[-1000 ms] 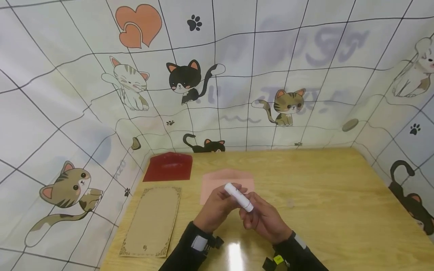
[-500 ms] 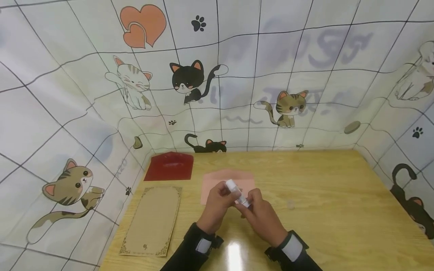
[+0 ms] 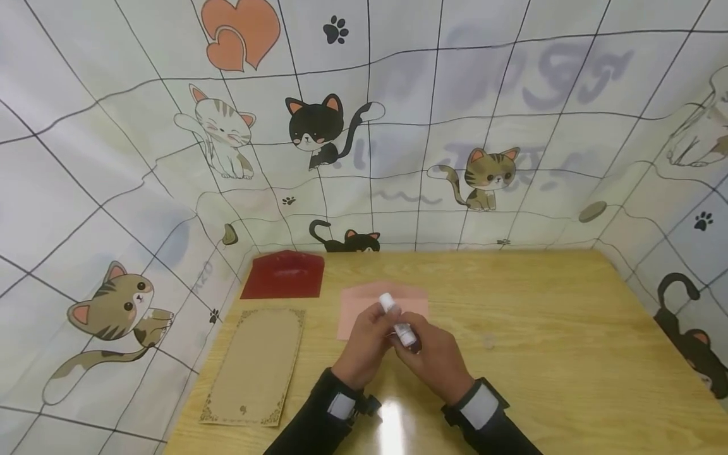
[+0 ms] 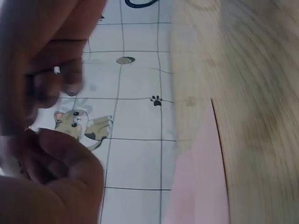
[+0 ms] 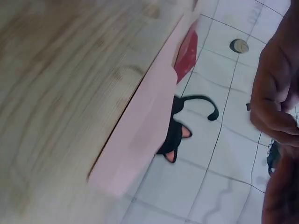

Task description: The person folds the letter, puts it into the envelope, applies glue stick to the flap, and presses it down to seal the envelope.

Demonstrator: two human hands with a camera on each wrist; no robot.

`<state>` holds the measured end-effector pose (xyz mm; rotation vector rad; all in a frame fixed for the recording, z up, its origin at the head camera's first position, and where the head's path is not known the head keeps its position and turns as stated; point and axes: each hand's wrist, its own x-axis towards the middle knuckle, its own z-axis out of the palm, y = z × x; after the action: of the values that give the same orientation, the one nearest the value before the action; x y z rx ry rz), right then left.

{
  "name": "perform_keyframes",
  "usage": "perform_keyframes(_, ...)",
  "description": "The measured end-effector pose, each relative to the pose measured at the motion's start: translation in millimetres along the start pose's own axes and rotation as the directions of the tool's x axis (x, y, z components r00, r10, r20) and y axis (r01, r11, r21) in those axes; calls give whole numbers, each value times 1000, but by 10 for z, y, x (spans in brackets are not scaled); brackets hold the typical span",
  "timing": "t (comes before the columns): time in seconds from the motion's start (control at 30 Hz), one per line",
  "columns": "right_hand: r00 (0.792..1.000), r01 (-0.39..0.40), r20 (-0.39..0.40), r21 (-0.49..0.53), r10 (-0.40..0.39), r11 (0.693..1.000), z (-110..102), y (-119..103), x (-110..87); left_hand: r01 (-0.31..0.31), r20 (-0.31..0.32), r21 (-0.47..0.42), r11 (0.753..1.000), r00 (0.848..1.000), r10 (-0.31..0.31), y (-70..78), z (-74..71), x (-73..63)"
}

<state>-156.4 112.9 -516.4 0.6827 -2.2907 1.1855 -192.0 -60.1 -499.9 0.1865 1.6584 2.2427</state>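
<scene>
A white glue stick (image 3: 386, 301) is held between both hands in the head view, tilted, over the near part of a pink envelope (image 3: 349, 313). My left hand (image 3: 363, 346) pinches its upper part with thumb and fingers. Curled about its lower end is my right hand (image 3: 436, 361). In the left wrist view the two hands meet at the left side, largely covering the stick. The right wrist view catches part of a hand (image 5: 275, 107) at its right edge, and the pink envelope (image 5: 140, 133) with its flap open lies on the table beyond.
A dark red envelope (image 3: 284, 277) lies at the table's back left. In front of it is a tan letter sheet (image 3: 253, 366) with an ornate border. A faint round spot (image 3: 488, 341) shows on the wooden table (image 3: 557, 354). Cat-printed cloth (image 3: 398, 145) hangs around the back and sides.
The right hand has turned over, from fingers facing up to its back on top, and has shifted its grip on the lower end. The glue stick stands a little steeper.
</scene>
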Motion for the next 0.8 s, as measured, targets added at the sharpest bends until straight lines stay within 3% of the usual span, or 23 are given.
perform_keyframes(0.07,991,64,-101,-188,-84,980,78,43,71,35,-16,35,999,999,-34,-14,-54,31)
perform_keyframes(0.13,988,58,-132,-166,-81,984,116,121,157,42,-32,141,989,999,-38,-31,-130,63)
perform_keyframes(0.17,990,30,-134,-136,-49,990,119,169,204,27,-42,231,973,999,-18,-42,-172,77)
perform_keyframes(0.2,992,-13,-126,-106,0,994,116,227,256,-4,-53,354,935,998,24,-57,-215,87)
perform_keyframes(0.23,992,-73,-107,-86,64,994,113,294,311,-46,-55,500,865,995,84,-77,-260,101)
perform_keyframes(0.27,988,-141,-82,-77,134,987,107,363,372,-76,-57,658,749,987,150,-103,-306,116)
perform_keyframes(0.3,977,-211,-52,-74,207,975,102,431,434,-98,-43,796,597,975,218,-131,-346,127)
perform_keyframes(0.33,961,-276,-21,-83,276,957,102,496,498,-103,-21,899,425,961,276,-167,-382,135)
perform_keyframes(0.37,943,-330,13,-102,333,938,107,563,557,-94,6,962,257,947,323,-208,-414,143)
perform_keyframes(0.4,924,-371,52,-120,379,921,123,624,613,-88,44,990,110,935,352,-258,-441,150)
perform_keyframes(0.43,907,-396,92,-141,411,907,149,677,662,-91,85,996,0,929,359,-306,-463,157)
perform_keyframes(0.47,893,-410,127,-158,431,898,180,718,705,-96,114,993,-68,929,351,-352,-479,159)
perform_keyframes(0.53,876,-418,179,-179,448,890,257,773,770,-109,157,981,-160,931,328,-442,-498,160)
perform_keyframes(0.57,870,-419,196,-188,452,888,296,784,794,-117,174,975,-188,930,324,-473,-501,161)
perform_keyframes(0.63,865,-412,217,-205,452,888,375,780,836,-123,192,967,-224,927,322,-507,-495,156)
perform_keyframes(0.8,879,-371,213,-257,426,893,525,721,924,-106,225,943,-314,901,370,-514,-481,174)
